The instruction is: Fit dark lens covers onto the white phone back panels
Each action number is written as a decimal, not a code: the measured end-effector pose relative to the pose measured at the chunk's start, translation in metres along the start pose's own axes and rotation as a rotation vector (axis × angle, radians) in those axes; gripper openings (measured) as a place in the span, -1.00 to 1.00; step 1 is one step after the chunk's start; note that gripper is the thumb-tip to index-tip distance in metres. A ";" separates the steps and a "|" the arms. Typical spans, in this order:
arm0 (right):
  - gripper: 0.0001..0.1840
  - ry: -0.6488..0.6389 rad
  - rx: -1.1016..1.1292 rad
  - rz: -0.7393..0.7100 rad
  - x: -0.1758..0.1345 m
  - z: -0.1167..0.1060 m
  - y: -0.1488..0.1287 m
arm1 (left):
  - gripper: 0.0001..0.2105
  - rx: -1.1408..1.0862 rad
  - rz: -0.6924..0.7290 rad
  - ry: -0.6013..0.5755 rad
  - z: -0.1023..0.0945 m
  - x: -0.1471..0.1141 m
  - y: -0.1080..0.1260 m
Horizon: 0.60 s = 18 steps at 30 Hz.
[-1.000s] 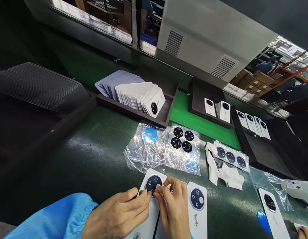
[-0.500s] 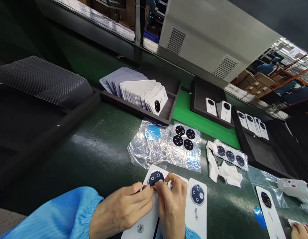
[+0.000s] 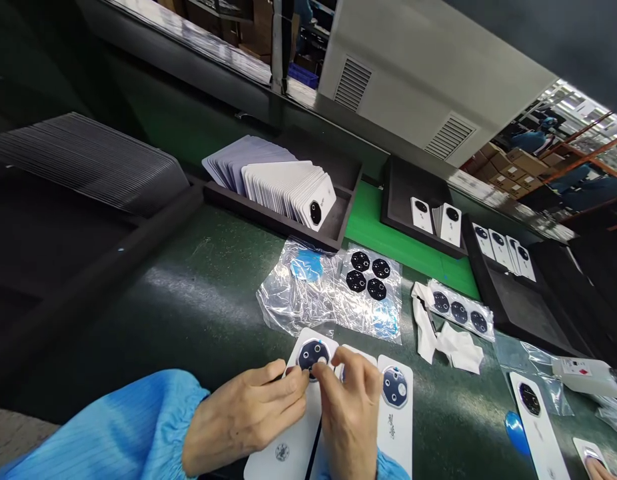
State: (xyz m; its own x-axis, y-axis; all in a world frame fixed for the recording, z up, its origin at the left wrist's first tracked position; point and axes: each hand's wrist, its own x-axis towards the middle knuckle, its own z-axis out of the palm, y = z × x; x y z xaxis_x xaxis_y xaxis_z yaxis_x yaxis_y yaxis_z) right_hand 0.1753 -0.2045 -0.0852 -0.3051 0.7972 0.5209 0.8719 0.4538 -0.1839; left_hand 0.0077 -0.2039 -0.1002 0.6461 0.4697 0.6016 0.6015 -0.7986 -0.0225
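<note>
A white phone back panel (image 3: 282,437) lies below me with a dark octagonal camera lens plate (image 3: 312,353) near its top. My left hand (image 3: 251,408) is at the panel's left side, thumb and fingertips pinched at the plate's lower edge. From the right, my right hand (image 3: 352,407) brings its bent, closed fingertips to the same edge. Whatever the fingertips hold is too small or hidden. Beneath my right hand a second white panel is mostly covered. A third panel (image 3: 397,427), with its own lens plate (image 3: 394,387), lies to the right.
Ahead, plastic film (image 3: 308,300) carries several black lens plates (image 3: 360,261). Behind it a black tray (image 3: 268,213) holds fanned white panels (image 3: 288,190). White cloths (image 3: 458,348), a bottle (image 3: 586,377) and another panel (image 3: 538,427) lie right; a co-worker's hand (image 3: 596,469) shows in the corner.
My right hand has shifted slightly right, while my left hand stays at the lens plate. The co-worker's hand has moved lower, and more of the panel beside it shows.
</note>
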 end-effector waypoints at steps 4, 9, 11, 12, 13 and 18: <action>-0.70 -0.064 0.002 -0.045 -0.001 -0.002 0.002 | -0.61 0.001 -0.003 0.012 -0.001 0.001 0.000; -0.66 -0.023 0.008 -0.003 -0.002 0.002 0.002 | -0.62 -0.003 0.003 0.002 -0.002 0.003 0.000; -0.66 -0.056 0.068 0.019 0.002 -0.001 0.006 | -0.61 -0.012 -0.002 0.000 -0.002 0.001 0.000; -0.68 -0.065 0.093 0.038 0.005 -0.005 0.009 | -0.61 -0.021 -0.005 0.003 -0.002 0.001 0.000; -0.71 -0.059 0.108 0.062 0.008 -0.010 0.013 | -0.61 -0.030 -0.006 0.006 -0.002 0.000 0.000; -0.83 -0.026 0.078 0.092 0.014 -0.029 0.028 | -0.67 -0.069 -0.041 0.057 -0.002 -0.001 -0.002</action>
State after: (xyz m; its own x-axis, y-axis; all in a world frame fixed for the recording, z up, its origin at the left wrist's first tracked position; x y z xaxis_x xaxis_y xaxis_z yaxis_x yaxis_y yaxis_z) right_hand 0.2065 -0.1922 -0.0594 -0.2359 0.8464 0.4775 0.8646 0.4071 -0.2946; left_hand 0.0048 -0.2036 -0.0994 0.5926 0.4819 0.6454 0.5920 -0.8040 0.0567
